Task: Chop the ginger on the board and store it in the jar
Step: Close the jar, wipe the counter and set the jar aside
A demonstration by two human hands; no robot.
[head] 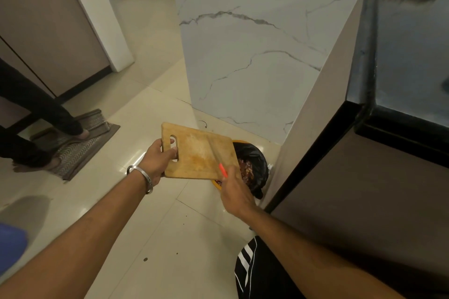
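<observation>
The person's left hand [159, 160] grips the wooden chopping board [194, 153] at its handle end, fingers [173, 152] curled through the slot and thumb over the near edge. The board is held in the air, tilted, its far right edge hanging over a bin [252, 167] lined with a black bag that stands on the floor [145, 201]. The bin sits tight in the corner where a marble-patterned panel [243, 56] meets the side of the counter [413, 43], so it is hemmed in behind and to the right; the tiled floor to its left and front lies open. The right hand [234, 189] is closed around a knife with an orange handle [223, 170], the blade [213, 150] lying flat across the board's surface near its right side. The board carries only an orange stain; no ginger pieces can be made out on it. Dark scraps lie inside the bag. At the left, another person's feet [48, 155] stand on a striped mat [80, 145], well apart from the bin.
</observation>
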